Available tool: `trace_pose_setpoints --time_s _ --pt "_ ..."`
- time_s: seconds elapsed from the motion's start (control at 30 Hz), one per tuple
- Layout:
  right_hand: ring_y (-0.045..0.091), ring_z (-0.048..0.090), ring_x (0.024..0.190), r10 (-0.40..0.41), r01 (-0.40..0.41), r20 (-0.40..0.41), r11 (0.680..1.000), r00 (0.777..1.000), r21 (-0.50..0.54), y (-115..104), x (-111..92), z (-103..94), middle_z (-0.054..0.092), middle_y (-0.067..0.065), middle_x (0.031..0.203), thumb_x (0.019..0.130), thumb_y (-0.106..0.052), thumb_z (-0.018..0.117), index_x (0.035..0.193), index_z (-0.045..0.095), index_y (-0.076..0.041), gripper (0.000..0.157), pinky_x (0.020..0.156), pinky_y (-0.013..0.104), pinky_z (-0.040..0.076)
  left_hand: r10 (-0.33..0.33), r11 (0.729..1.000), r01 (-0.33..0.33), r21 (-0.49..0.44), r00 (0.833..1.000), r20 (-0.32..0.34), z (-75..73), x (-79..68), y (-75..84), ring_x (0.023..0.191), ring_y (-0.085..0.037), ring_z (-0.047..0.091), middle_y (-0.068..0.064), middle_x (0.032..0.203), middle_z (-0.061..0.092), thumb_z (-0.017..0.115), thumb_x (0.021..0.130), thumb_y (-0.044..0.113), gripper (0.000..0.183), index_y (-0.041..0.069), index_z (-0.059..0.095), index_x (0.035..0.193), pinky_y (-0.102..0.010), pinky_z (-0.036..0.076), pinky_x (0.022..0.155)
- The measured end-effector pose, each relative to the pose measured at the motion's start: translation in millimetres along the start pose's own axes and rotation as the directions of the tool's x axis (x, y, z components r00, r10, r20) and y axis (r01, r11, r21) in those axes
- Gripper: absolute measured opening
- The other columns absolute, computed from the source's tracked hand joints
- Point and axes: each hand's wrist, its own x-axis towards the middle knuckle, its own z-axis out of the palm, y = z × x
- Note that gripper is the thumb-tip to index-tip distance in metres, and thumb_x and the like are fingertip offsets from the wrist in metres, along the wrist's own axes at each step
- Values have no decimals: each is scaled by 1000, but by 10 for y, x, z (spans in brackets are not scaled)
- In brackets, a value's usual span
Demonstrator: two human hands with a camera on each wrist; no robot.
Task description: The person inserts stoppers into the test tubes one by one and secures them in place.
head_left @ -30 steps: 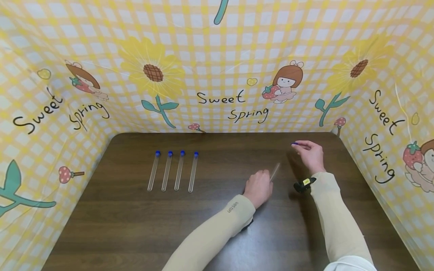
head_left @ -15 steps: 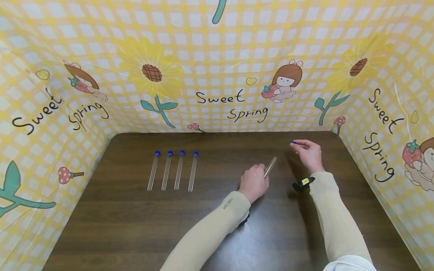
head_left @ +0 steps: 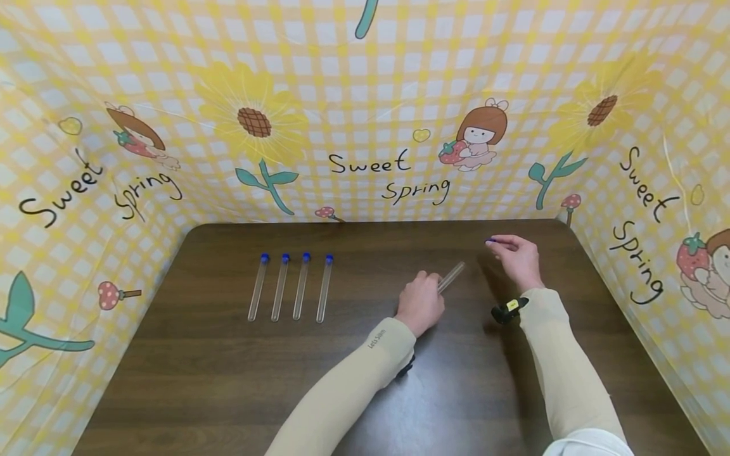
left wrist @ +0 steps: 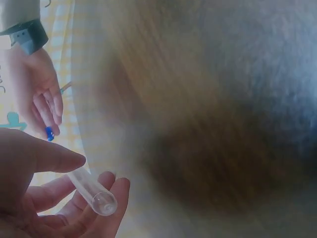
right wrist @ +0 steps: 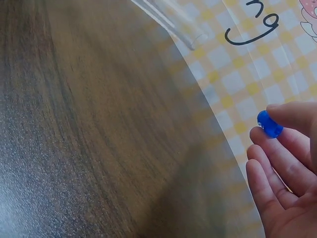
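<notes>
In the head view my left hand (head_left: 421,304) holds a clear uncapped test tube (head_left: 452,277), tilted with one end up and to the right. The left wrist view shows this tube (left wrist: 94,192) between thumb and fingers, its rounded end toward the camera. My right hand (head_left: 518,261), to the right of the tube and apart from it, pinches a small blue cap (right wrist: 270,125) between thumb and index finger. Part of the clear tube (right wrist: 173,22) appears at the top of the right wrist view.
Several clear test tubes with blue caps (head_left: 286,258) lie side by side on the left of the dark wooden table (head_left: 228,380), caps toward the back. Checked yellow-and-white cloth (head_left: 371,95) walls off the back and both sides.
My left hand has drawn left and slightly back with the test tube, away from the right hand. The right hand, still pinching the blue cap, has shifted barely to the left.
</notes>
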Motion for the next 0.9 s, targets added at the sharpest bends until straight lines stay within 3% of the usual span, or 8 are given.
trace_pose_setpoints --time_s 0.17,0.33,0.63,0.9 --pt "37 65 110 3 -3 20 1000 1000 -5 -30 -11 -1 71 15 116 95 -36 74 126 68 -2 46 83 30 50 -2 1000 2 -11 1000 -18 -70 37 -76 82 -29 68 -4 100 64 70 92 13 27 13 72 119 -43 56 67" --pt "36 64 113 12 -12 29 1000 1000 -2 -54 -19 7 68 17 122 95 -38 73 129 66 -3 49 85 29 49 -2 1000 1 -23 999 -36 -125 85 -168 82 -28 68 -3 99 65 71 92 13 27 14 73 119 -43 56 66" --pt "35 67 107 -12 12 15 1000 1000 -4 -94 -32 64 74 9 110 94 -37 75 122 66 -1 47 78 27 48 -6 999 4 -35 998 -56 -209 123 -290 86 -27 70 -1 105 74 70 96 24 28 24 73 125 -44 54 64" --pt "38 67 107 -37 36 40 999 999 16 -111 -69 169 73 15 112 94 -35 76 120 67 0 45 87 36 51 -12 1000 10 -29 998 -61 -264 110 -331 86 -26 71 1 105 75 70 97 23 25 24 75 122 -43 54 64"
